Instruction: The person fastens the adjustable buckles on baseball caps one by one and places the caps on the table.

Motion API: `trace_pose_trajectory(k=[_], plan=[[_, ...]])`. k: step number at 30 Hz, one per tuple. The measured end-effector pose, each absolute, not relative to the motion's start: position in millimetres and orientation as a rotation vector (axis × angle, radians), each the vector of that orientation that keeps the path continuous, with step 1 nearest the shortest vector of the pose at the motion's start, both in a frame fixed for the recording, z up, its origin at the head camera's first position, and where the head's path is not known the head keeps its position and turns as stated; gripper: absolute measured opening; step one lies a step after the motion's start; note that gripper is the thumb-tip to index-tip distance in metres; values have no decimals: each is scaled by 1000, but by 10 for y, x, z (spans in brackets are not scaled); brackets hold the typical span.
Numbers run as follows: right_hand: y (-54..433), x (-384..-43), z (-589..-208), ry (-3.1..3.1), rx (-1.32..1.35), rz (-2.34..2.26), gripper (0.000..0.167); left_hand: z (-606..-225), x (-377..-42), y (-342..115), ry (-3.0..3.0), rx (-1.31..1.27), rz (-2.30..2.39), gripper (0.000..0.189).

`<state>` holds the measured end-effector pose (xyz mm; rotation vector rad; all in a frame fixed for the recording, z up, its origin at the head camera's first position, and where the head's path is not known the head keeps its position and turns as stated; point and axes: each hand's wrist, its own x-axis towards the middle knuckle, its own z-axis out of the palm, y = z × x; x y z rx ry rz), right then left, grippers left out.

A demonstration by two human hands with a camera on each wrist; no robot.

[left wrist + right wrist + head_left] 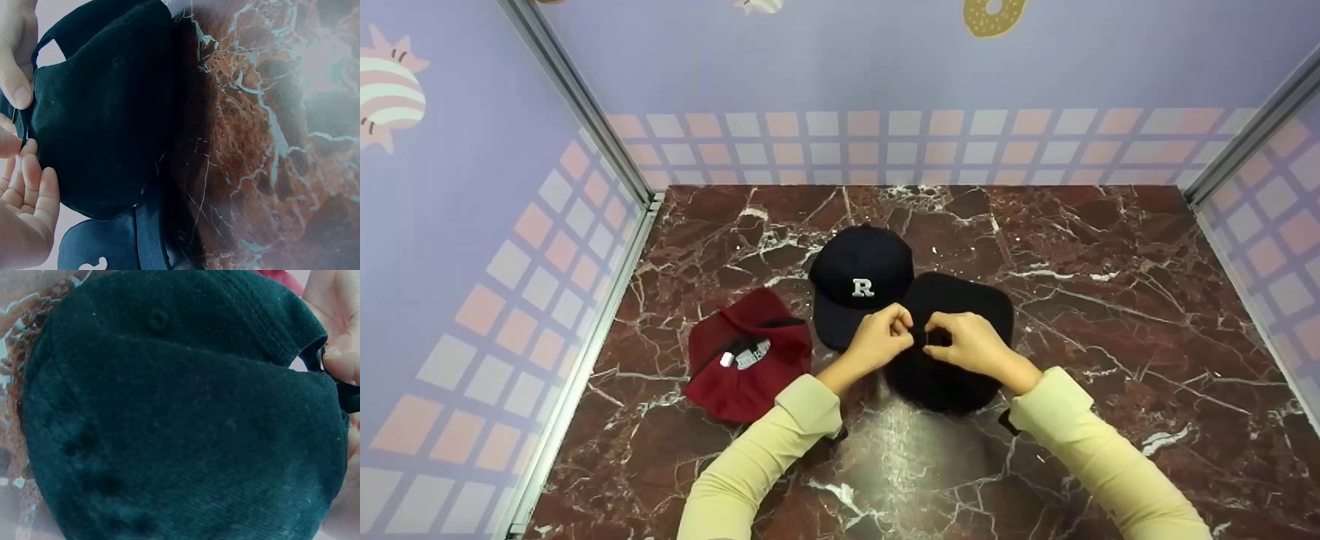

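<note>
A black cap lies with its back opening towards me, between both hands in the head view. My left hand pinches the end of its dark back strap between thumb and fingers. From the other side my right hand grips the same strap close by, with thumb and forefinger bent. In the right wrist view the black cap's crown fills most of the picture, and the strap's fastening is partly hidden behind fingers. The left wrist view shows both hands' fingertips meeting at the cap's edge.
A navy cap with a white letter R sits just behind, its brim beside the black cap. To the left lies a dark red cap, inside showing. All rest on a red-brown marbled table walled by patterned panels.
</note>
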<state>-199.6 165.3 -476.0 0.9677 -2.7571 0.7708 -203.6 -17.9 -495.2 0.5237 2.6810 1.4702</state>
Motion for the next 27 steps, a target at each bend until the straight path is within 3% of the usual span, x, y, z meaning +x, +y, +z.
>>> trace_pose_trajectory(k=[27], plan=[[1663,-1998,-4773,-2745,958,786,19,-4941,-2062,-210,2822,437,1294,7]])
